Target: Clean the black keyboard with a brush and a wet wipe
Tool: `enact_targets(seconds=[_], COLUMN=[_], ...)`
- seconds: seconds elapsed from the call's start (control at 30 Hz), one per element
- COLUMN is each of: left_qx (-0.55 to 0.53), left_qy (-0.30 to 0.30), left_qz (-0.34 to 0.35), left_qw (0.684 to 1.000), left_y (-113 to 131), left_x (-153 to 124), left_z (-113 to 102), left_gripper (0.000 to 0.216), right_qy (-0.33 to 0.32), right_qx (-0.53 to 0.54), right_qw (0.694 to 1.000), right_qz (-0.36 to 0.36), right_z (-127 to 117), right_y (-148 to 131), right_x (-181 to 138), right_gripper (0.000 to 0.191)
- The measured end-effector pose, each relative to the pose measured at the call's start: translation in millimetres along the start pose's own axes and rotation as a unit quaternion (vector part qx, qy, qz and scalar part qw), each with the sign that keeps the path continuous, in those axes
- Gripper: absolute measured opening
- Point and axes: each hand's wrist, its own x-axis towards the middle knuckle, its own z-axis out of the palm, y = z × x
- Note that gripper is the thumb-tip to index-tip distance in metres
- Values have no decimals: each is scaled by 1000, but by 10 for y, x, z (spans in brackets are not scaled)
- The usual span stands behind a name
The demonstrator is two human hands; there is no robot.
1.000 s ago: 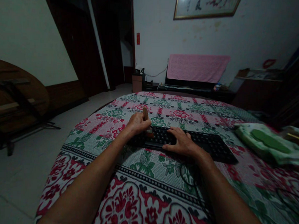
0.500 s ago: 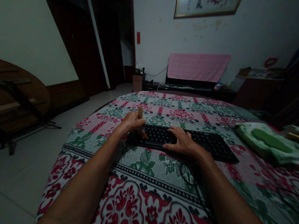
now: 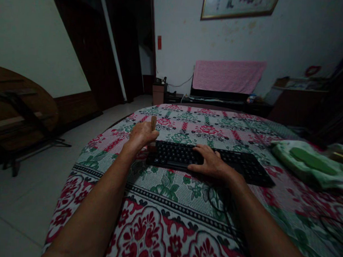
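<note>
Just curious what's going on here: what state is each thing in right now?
left hand: fisted around the wooden-handled tool, at the left end of the keyboard
wooden-handled tool: upright, tip above the fist
right hand: open, flat on the keyboard
keyboard: lying flat on the floral cloth
pink cloth: draped, hanging down

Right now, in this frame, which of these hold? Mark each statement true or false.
1. The left hand grips a wooden-handled tool at the left end of the keyboard. True.
2. The right hand is lifted clear of the keyboard. False: it rests flat on the keys.
3. The keyboard lies on a flowered cloth. True.
4. A green cloth lies to the left of the keyboard. False: it lies to its right, near the picture's edge.
</note>
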Motion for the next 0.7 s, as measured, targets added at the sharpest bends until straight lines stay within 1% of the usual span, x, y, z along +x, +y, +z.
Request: enact_targets(seconds=[0.1,0.17,0.23,0.3,0.33,0.4,0.5,0.57,0.63,0.7], left_qx=[-125,-214,-274,-280,-263,-209,-144,-149,-189,-235], left_qy=[-51,-90,-112,-119,-117,-95,-42,-28,-40,-61], left_qz=[24,43,67,92,101,106,90,82,83,102], left_qw=[991,972,953,948,952,968,985,985,978,965], left_y=[118,203,270,301,302,283,260,278,316,347], left_x=[-28,-61,-97,-124,-130,-129,-114,-115,-128,-141], left_z=[44,118,195,244,252,237,187,184,226,297], left_gripper=[21,19,19,19,19,17,15,15,16,17], right_qy=[3,4,4,4,3,1,-3,-5,-3,2], right_qx=[-1,-2,-2,0,1,6,11,13,15,17], right_qw=[1000,1000,1000,1000,1000,1000,1000,1000,1000,1000], right_qz=[-1,-1,-2,0,1,2,2,3,2,2], right_z=[5,7,3,-5,-11,-21,-29,-32,-35,-38], right_y=[4,5,0,-8,-12,-19,-22,-22,-26,-33], right_x=[1,2,0,-7,-11,-19,-24,-25,-25,-27], right_gripper=[77,76,76,76,76,75,74,74,73,70])
